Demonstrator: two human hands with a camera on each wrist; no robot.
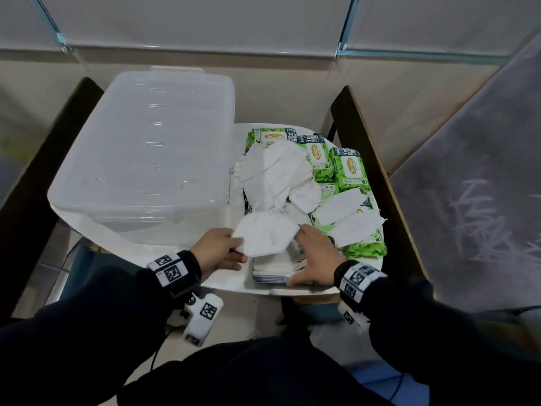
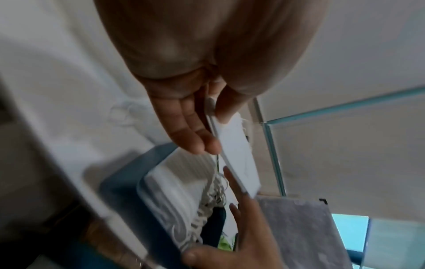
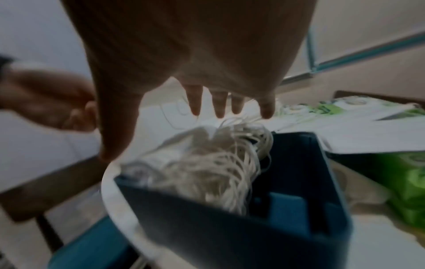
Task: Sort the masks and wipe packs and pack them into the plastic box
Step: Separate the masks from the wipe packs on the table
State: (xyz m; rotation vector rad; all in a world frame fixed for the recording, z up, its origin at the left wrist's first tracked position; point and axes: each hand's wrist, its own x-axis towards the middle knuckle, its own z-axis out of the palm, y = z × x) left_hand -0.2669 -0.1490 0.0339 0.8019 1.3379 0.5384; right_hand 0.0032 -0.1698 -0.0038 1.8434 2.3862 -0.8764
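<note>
While hands (image 1: 218, 251) pinch soft folded mask (image 1: 265, 236), clear ribbed box (image 1: 146, 153)

White table (image 1: 222, 281) under box (image 1: 146, 159), masks (image 1: 273, 177), wipe packs (image 1: 349, 168)

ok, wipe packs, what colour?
Green leaf print with white panels and a gold oval logo, on the wipe packs. Clearest in the head view.

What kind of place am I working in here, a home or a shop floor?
Hard to say; probably a plain indoor room, not clearly either. A small white table stands between two dark chairs against a bare wall, holding a clear plastic box, loose masks and green wipe packs.
</note>
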